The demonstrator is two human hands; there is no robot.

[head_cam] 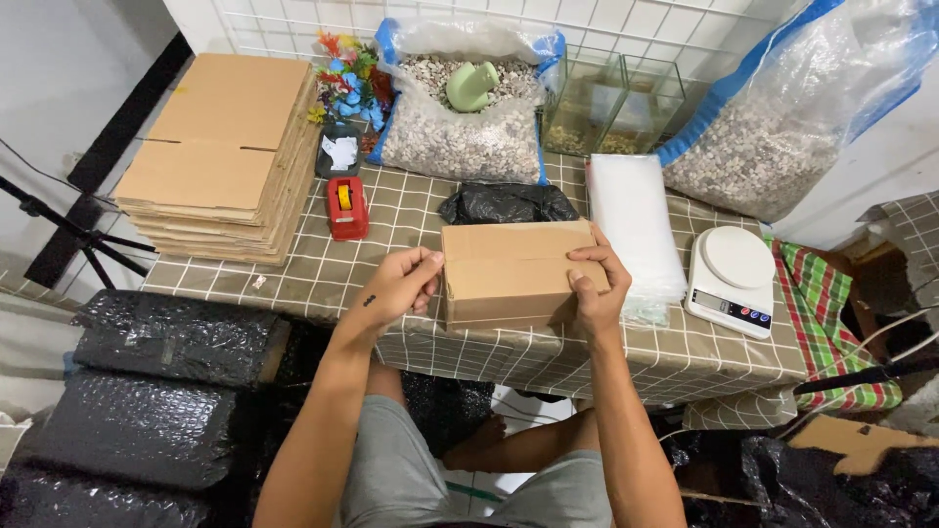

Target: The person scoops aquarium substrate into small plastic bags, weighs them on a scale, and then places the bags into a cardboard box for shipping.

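Observation:
A small brown cardboard box [509, 269] sits closed on the checked tablecloth [391, 210] near the table's front edge. My left hand [399, 286] presses against the box's left side with its fingers curled on the edge. My right hand [597, 288] grips the box's right end, thumb on top. Both hands hold the box between them.
A stack of flat cardboard [230, 147] lies at the left. A red tape dispenser [346, 206], a black bag [507, 203], a pile of clear plastic bags [633, 220] and a white scale [734, 279] surround the box. Gravel sacks [460, 127] and glass tanks [616, 103] stand behind.

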